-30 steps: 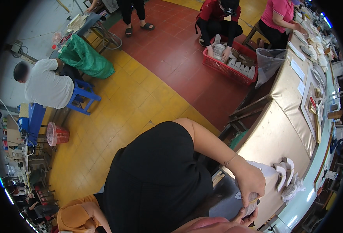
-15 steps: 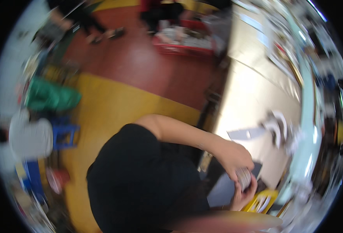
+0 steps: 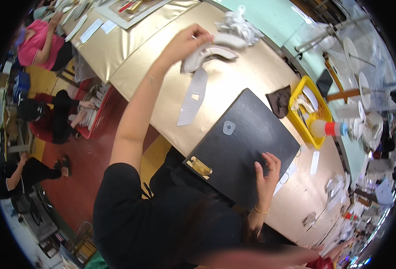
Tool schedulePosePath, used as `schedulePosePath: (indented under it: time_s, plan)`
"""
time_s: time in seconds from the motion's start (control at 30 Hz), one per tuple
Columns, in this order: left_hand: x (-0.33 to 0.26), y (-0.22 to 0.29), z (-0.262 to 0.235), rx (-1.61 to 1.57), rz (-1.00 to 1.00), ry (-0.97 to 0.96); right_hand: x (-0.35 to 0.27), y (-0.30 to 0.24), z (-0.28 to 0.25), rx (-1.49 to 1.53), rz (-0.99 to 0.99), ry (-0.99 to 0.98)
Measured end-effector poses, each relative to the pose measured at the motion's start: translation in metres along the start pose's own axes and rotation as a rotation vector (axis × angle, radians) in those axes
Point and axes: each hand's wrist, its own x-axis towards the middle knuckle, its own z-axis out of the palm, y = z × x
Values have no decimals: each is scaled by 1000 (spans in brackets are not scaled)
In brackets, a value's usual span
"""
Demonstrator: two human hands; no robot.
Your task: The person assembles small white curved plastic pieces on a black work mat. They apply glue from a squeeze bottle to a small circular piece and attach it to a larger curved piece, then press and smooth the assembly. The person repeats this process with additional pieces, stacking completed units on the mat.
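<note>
My left hand (image 3: 190, 44) reaches to the far side of the table, its fingers bent and closed at a stack of curved white pieces (image 3: 197, 59); blur hides the exact grip. More curved pieces lie beside it. My right hand (image 3: 268, 174) hovers over the right part of a black board (image 3: 247, 148), thumb and fingers apart, holding nothing. On that board rests a small grey rounded piece (image 3: 228, 127) with a hole. A flat grey cut piece (image 3: 192, 99) with a square opening lies between the board and the stack.
A yellow basket (image 3: 292, 105) with tools stands to the right, a bottle (image 3: 325, 128) at its edge. Dark cloth (image 3: 278, 101) lies beside it; crumpled white material (image 3: 238, 27) sits at the back. People work left, near a red crate (image 3: 102, 112).
My view has turned toward the table. Both hands were together around a small layered stack; now they are apart, the left far out by the curved pieces, the right over the board.
</note>
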Motion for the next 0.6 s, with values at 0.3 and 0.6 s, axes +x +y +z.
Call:
schedulePosePath:
  time_s: [0.3,0.6]
  plan:
    - [55,-66,0,880,146,214,-17,-7,13,-88,21,-60]
    - [-94,-21,13,662,-355,-149,-6,-7,11,-30,-75,-35]
